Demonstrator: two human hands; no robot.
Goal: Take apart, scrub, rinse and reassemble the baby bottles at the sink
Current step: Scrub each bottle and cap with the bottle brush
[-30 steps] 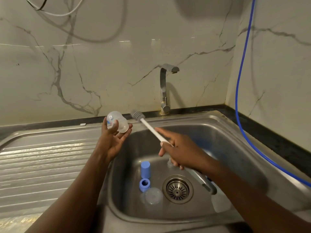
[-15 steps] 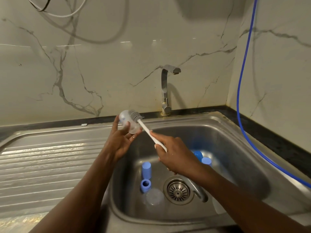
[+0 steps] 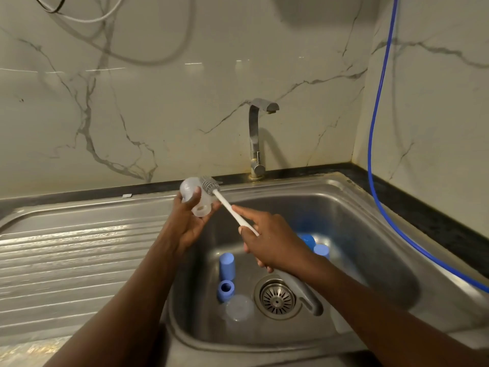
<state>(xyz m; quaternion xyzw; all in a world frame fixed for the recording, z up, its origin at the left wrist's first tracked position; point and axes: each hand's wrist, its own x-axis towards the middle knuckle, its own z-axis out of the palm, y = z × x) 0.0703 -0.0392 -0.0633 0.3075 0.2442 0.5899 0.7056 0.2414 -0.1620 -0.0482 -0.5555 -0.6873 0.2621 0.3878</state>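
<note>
My left hand (image 3: 185, 223) holds a clear baby bottle (image 3: 197, 198) above the sink's back left corner, thumb across its side. My right hand (image 3: 270, 245) grips the white handle of a bottle brush (image 3: 227, 207). The brush's grey bristle head lies against the bottle's outer wall. Down in the steel sink (image 3: 370, 234) lie a blue cap (image 3: 227, 266), a blue collar ring (image 3: 225, 289) and a clear dome lid (image 3: 239, 308). Two more blue parts (image 3: 315, 245) show behind my right wrist.
A chrome tap (image 3: 255, 139) rises behind the sink, with no water running. The drain strainer (image 3: 277, 298) sits mid-basin. A ribbed steel drainboard (image 3: 79, 255) stretches to the left. A blue hose (image 3: 375, 128) hangs down the right wall and crosses the counter.
The brush head has travelled left from free air onto the bottle. My left hand has turned and shifted the bottle towards the sink.
</note>
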